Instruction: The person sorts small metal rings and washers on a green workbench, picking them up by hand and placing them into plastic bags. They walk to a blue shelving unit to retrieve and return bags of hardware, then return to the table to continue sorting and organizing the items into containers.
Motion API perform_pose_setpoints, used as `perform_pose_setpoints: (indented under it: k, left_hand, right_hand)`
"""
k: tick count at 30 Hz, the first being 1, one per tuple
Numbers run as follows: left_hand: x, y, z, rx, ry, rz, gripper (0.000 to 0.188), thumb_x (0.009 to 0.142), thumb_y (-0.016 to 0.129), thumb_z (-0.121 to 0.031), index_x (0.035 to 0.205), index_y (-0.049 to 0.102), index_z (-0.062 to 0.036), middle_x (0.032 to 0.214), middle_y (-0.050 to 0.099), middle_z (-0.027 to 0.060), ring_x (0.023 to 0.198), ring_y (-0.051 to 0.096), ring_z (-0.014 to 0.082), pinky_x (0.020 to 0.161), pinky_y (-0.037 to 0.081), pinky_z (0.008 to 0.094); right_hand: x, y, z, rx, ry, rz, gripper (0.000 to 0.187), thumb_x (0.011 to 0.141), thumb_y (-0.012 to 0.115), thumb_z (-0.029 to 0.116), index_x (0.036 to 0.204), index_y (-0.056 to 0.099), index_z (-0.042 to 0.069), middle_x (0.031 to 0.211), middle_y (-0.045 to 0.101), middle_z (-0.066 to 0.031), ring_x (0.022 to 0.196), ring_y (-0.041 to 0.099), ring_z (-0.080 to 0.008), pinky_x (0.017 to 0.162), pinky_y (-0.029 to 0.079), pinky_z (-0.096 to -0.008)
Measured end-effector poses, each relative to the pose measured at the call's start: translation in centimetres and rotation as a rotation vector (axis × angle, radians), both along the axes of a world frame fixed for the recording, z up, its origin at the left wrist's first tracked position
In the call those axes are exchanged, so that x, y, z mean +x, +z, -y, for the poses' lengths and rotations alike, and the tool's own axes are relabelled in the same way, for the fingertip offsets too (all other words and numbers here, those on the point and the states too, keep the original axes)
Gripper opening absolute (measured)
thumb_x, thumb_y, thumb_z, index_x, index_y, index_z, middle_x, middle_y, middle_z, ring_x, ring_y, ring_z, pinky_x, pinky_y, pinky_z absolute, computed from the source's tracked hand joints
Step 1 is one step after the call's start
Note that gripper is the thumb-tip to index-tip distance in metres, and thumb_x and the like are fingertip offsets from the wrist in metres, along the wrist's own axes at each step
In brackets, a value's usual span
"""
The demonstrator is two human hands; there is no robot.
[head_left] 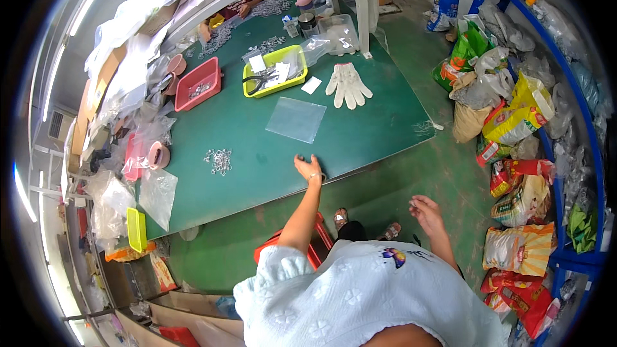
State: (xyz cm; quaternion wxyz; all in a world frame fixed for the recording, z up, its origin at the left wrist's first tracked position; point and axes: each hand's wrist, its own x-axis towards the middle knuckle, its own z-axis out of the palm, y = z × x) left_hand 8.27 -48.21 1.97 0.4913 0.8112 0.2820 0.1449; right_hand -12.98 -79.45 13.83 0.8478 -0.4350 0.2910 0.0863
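My left hand [308, 169] is at the near edge of the green table [360, 141], fingers apart and nothing in it. Just beyond it a clear plastic bag [296, 119] lies flat. A white knitted glove [348, 86] and a small white card [312, 85] rest farther back. Off the table, over the floor on the right, my right hand [427, 214] hangs in the air with loosely bent, parted fingers and holds nothing. Left of my left hand is a small pile of metal rings or clasps [220, 160]; their exact kind is too small to tell.
A yellow-green tray [276, 71] holds black-handled pliers and papers; a pink tray [198, 85] holds small parts. Another person's hand [245, 9] shows at the far side. Stuffed sacks [514, 119] line a blue shelf [558, 186] on the right. A red stool [319, 244] stands beside me.
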Motion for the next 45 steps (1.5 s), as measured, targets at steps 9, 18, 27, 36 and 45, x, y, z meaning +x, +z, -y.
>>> perform_pose_setpoints:
  k: [9,18,27,36,45]
  left_hand:
    - [9.2,0.3,6.9,0.075,0.054,0.093,0.056,0.071,0.062,-0.004,0.119,0.035,0.0087,0.112,0.045,0.0243,0.100,0.048,0.0348,0.089,0.038,0.0375]
    - [-4.2,2.9,29.3,-0.714,-1.611,-0.601,0.029,0.085,0.058,-0.019,0.110,0.052,-0.0067,0.093,0.061,0.0074,0.081,0.059,0.0135,0.063,0.048,0.0250]
    - [-20.5,7.3,46.4,-0.523,-2.378,-1.019,0.032,0.085,0.056,-0.011,0.113,0.047,0.0013,0.094,0.060,0.0116,0.081,0.061,0.0193,0.068,0.053,0.0298]
    - [-44.3,7.8,62.6,-0.130,-2.763,-0.944,0.016,0.082,0.060,-0.010,0.091,0.059,0.0029,0.081,0.064,0.0089,0.069,0.063,0.0156,0.058,0.053,0.0267]
    - [-64.3,8.5,75.3,-0.019,-2.720,-1.313,0.019,0.085,0.052,-0.007,0.099,0.058,0.0048,0.080,0.064,0.0105,0.069,0.064,0.0179,0.060,0.053,0.0268]
  right_hand:
    - [-3.3,-1.9,8.8,-0.046,-0.294,-0.089,0.019,0.084,0.054,0.011,0.100,0.056,0.000,0.082,0.059,-0.0061,0.066,0.054,-0.0121,0.057,0.044,-0.0236]
    - [-2.7,0.4,9.8,-0.035,-0.628,0.101,0.027,0.079,0.063,0.007,0.103,0.055,-0.005,0.089,0.060,-0.0134,0.077,0.062,-0.0223,0.070,0.053,-0.0302]
    - [-16.4,-1.6,15.6,-0.394,-1.069,-0.095,0.012,0.077,0.065,0.004,0.082,0.058,-0.004,0.075,0.061,-0.0087,0.068,0.061,-0.0154,0.062,0.054,-0.0275]
    - [-38.4,0.1,24.2,-0.602,-1.309,-0.287,0.016,0.080,0.063,0.011,0.083,0.060,-0.005,0.068,0.062,-0.0091,0.059,0.061,-0.0146,0.052,0.052,-0.0272]
    - [-56.0,-0.1,32.7,-0.552,-1.536,-0.330,0.018,0.081,0.062,0.014,0.091,0.061,0.000,0.076,0.063,-0.0045,0.062,0.058,-0.0104,0.052,0.047,-0.0241]
